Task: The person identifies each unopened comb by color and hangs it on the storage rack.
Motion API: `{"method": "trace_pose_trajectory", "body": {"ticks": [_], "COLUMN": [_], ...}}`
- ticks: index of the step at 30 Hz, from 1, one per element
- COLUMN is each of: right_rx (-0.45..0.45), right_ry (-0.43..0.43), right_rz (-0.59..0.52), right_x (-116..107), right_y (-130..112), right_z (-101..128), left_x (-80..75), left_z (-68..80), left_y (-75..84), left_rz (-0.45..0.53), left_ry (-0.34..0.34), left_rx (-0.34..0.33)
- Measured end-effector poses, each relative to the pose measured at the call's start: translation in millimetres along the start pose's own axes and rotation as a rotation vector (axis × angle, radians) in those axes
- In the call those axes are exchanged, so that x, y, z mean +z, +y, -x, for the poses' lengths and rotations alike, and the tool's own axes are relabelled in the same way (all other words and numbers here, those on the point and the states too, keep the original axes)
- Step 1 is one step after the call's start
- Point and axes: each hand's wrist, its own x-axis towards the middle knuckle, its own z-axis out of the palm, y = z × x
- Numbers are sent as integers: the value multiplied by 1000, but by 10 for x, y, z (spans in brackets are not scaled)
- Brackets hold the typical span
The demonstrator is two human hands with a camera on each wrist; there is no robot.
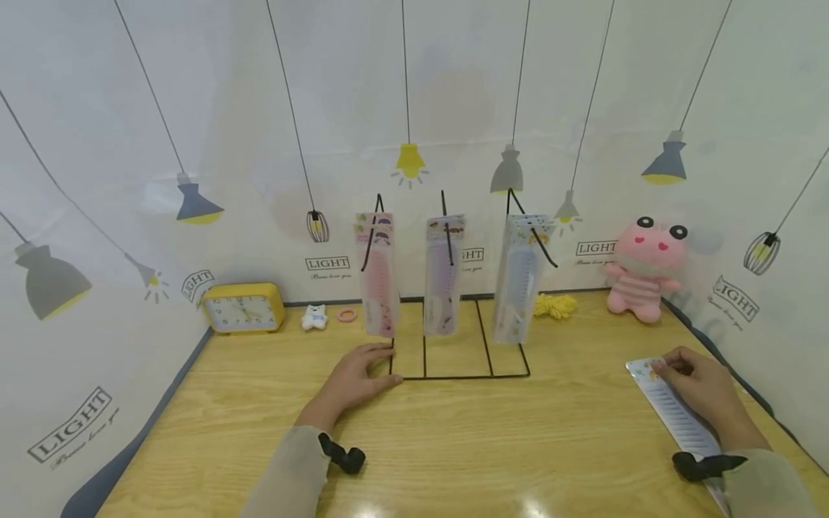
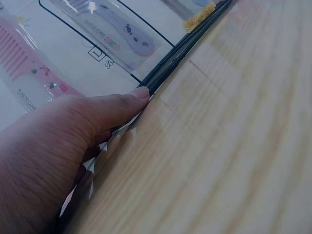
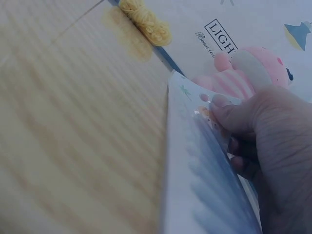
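Note:
My right hand [image 1: 702, 388] pinches the top of a packaged blue comb [image 3: 204, 170] between thumb and fingers, at the table's right side; its lower end slants toward me, partly behind the wrist. My left hand [image 1: 356, 378] rests at the front left corner of a black wire display rack [image 1: 447, 377], thumb on the base wire and fingertips at the side wire. From the rack's hooks hang a packaged pink comb [image 1: 378, 288], a packaged purple comb [image 1: 442, 288] and packaged blue combs [image 1: 516, 288], with more than one card showing at the tops.
Along the back of the table stand a yellow alarm clock [image 1: 243, 308], a small white bear figure [image 1: 314, 317], a pink ring [image 1: 347, 315], a bundle of yellow cord [image 1: 555, 306] and a pink plush toy [image 1: 648, 273]. A lamp-printed backdrop [image 1: 453, 86] closes off the back and sides.

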Motion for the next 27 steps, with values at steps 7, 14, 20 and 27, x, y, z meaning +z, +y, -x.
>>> {"method": "trace_pose_trajectory", "body": {"ticks": [7,14,20,27], "right_rx": [4,41,-87,-443], "right_ry": [-1,-40,-71,65], "right_rz": [-8,-246,-1126,-1654], "right_x": [29,-140,-485,-840], "right_y": [-50,-480,-1377,-2526], "right_z": [10,-147,-345,-384], "left_x": [9,40,65,77], "left_z": [-7,18,58,0], "left_y": [-51,-23,-2,-50], "left_rz": [3,7,17,38], "left_ry": [4,6,10,35], "left_rx": [6,3,3,-14]}}
